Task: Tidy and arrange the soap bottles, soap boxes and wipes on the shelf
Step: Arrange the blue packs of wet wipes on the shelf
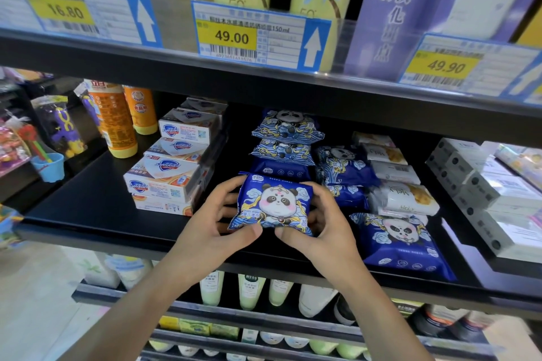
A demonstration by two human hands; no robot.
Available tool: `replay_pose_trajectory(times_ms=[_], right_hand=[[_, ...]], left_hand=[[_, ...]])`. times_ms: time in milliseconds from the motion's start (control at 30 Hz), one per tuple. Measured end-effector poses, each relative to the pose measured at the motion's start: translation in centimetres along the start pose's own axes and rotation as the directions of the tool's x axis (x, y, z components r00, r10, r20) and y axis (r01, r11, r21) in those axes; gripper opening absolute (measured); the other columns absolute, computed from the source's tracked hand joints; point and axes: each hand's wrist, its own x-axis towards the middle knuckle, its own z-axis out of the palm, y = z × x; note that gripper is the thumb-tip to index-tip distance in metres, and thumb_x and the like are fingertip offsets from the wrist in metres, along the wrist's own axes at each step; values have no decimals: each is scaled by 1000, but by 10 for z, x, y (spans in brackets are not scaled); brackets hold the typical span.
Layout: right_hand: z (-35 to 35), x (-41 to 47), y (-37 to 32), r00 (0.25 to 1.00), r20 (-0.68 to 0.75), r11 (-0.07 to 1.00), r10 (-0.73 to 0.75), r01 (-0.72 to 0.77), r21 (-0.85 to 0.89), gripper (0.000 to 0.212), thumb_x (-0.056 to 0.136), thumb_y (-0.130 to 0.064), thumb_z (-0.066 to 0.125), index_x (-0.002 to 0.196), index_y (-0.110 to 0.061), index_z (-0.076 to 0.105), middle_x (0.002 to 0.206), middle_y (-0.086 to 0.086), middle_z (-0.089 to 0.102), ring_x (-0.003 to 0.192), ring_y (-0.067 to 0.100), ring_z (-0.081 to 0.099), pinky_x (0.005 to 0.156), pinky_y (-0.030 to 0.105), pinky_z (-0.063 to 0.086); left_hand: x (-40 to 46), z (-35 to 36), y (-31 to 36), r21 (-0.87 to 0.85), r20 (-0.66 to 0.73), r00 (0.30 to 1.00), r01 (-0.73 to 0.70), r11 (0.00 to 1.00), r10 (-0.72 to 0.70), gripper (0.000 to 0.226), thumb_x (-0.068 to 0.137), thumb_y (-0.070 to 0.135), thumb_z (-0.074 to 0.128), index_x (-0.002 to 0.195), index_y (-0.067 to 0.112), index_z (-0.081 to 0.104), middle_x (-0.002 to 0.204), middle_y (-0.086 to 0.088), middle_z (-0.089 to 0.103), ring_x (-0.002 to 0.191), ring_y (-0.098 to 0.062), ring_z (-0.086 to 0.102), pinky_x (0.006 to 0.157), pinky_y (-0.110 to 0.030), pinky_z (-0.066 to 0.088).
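Head view: blue panda wipes pack (274, 204) held upright above the black shelf (88, 208), front toward the camera, long axis roughly left-right, slightly tilted. Gripped between left hand (217, 228) and right hand (321, 231), fingers curled round both ends, thumbs at the lower edge. Just right of the Safeguard soap boxes (167, 182), in front of stacked wipes packs (286, 138).

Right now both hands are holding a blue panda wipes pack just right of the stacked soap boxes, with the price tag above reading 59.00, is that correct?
Not quite: the price tag reads 49.00 in the head view. Otherwise yes: the left hand and right hand hold the panda wipes pack right of the soap boxes.
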Motion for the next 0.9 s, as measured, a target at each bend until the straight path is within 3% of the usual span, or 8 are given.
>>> replay_pose_trajectory(times_ms=[200,333,433,567,667,800,900], right_hand=[[-1,0,-1,1000,-6,999,14,-14,36,72,71,-25,94,127,-49,56,118,-16,71,97,17,67,90,41,57],[0,0,-1,1000,-9,999,17,-17,49,70,70,-27,94,126,-48,57,116,-13,72,94,19,67,88,41,57],[0,0,-1,1000,-11,997,25,-24,70,67,67,-33,92,124,-47,59,115,-11,73,95,20,68,87,37,57],[1,0,-1,1000,-17,996,22,-20,82,64,66,-36,91,122,-46,60,114,-9,74,95,26,67,88,41,59],[1,0,-2,999,-14,995,30,-29,101,57,70,-33,91,117,-48,63,113,-8,75,99,30,68,92,43,58],[0,-2,-4,999,4,991,44,-44,123,46,80,-19,91,115,-37,66,108,-8,77,103,28,68,94,36,58],[0,-2,-7,998,4,987,59,-59,150,40,82,-22,88,114,-32,66,106,-8,77,102,21,70,89,25,56]], left_hand=[[1,1,-2,15,-18,1000,-21,1000,22,76,73,26,85,132,59,48,128,23,65,119,-10,64,97,-32,56],[1,2,-3,-1,-36,999,-24,1000,24,74,73,27,85,133,50,49,130,22,64,116,-13,67,94,-28,57],[1,1,-2,-13,-50,999,-22,1000,21,74,72,27,86,130,53,48,130,24,63,114,-13,68,93,-25,56],[-1,2,1,-3,-31,999,-30,1000,30,82,80,3,88,135,49,48,134,29,59,119,-10,66,100,-27,56],[-3,5,5,11,-12,999,-41,999,41,86,84,-7,81,144,43,46,134,30,60,123,-4,63,101,-20,53],[-3,2,5,-74,-17,1000,-24,997,23,78,87,-10,76,143,40,55,130,17,69,120,-8,67,99,-18,52],[-3,1,3,-95,-13,999,-34,995,33,76,87,-6,79,139,47,60,153,20,50,135,-6,58,104,-22,52]])
